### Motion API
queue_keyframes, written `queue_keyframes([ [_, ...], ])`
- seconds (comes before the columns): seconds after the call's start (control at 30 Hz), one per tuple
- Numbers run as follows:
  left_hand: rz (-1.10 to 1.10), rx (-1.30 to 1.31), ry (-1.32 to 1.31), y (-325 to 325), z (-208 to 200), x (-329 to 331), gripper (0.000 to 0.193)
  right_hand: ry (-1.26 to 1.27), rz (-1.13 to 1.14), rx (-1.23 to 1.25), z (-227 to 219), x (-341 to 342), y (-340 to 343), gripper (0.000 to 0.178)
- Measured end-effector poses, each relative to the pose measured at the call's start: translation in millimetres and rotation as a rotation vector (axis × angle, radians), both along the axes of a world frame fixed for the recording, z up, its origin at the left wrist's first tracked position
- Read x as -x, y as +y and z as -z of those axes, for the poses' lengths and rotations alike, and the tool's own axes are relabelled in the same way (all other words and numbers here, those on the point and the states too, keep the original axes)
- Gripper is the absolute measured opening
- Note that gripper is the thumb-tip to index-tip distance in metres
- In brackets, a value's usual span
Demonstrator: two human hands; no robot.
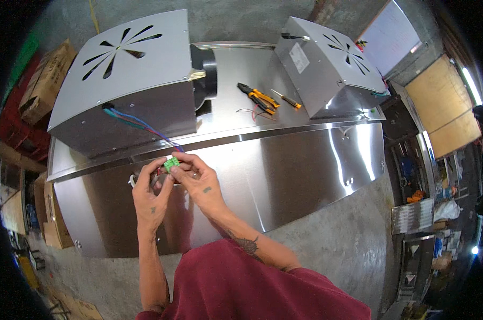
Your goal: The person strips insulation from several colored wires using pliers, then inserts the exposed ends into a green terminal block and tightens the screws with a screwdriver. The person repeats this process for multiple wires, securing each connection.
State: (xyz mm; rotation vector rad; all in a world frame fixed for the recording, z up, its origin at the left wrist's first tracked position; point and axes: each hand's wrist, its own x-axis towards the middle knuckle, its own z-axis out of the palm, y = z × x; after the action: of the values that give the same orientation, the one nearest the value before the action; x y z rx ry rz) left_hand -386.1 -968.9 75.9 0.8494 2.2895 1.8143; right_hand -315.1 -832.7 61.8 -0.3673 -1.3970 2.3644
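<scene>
Between the fingertips of both hands is a small green terminal connector (171, 164). My left hand (152, 184) pinches it from the left, and my right hand (196, 175) closes on it from the right. Blue, red and green wires (145, 124) run from a hole in the front side of the large grey metal housing (129, 69) down to my fingers. Where the wire ends meet the connector is hidden by the fingers. The housing has a petal-shaped slot pattern on top and a black round duct collar (205, 73) on its right side.
A second grey housing (326, 69) stands at the right of the steel surface (236, 114). Orange-and-black pliers (258, 98), a screwdriver (287, 99) and loose thin wires (254, 113) lie between the housings. A long steel panel (294, 170) fronts them. Cardboard boxes (48, 80) stand at left.
</scene>
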Motion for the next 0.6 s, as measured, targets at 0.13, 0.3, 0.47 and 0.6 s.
queue_keyframes([
  [0.13, -0.008, 0.037, 0.035, 4.9, 5.8, 2.6, 0.037, 0.037, -0.025, 0.005, 13.4, 1.9, 7.6, 0.044],
  [0.3, -0.087, 0.03, 0.016, -6.3, 8.2, 6.0, 0.035, -0.2, 0.122, -0.446, 8.7, -6.5, 92.4, 0.04],
  [0.47, -0.049, 0.035, 0.008, -16.4, 3.4, 8.7, 0.034, -0.365, 0.852, -1.221, 34.4, 2.4, 307.9, 0.029],
  [0.6, -0.081, 0.011, -0.008, -6.0, -1.9, 6.0, 0.034, -0.696, 0.729, -1.79, 77.6, -21.5, 408.6, 0.031],
])
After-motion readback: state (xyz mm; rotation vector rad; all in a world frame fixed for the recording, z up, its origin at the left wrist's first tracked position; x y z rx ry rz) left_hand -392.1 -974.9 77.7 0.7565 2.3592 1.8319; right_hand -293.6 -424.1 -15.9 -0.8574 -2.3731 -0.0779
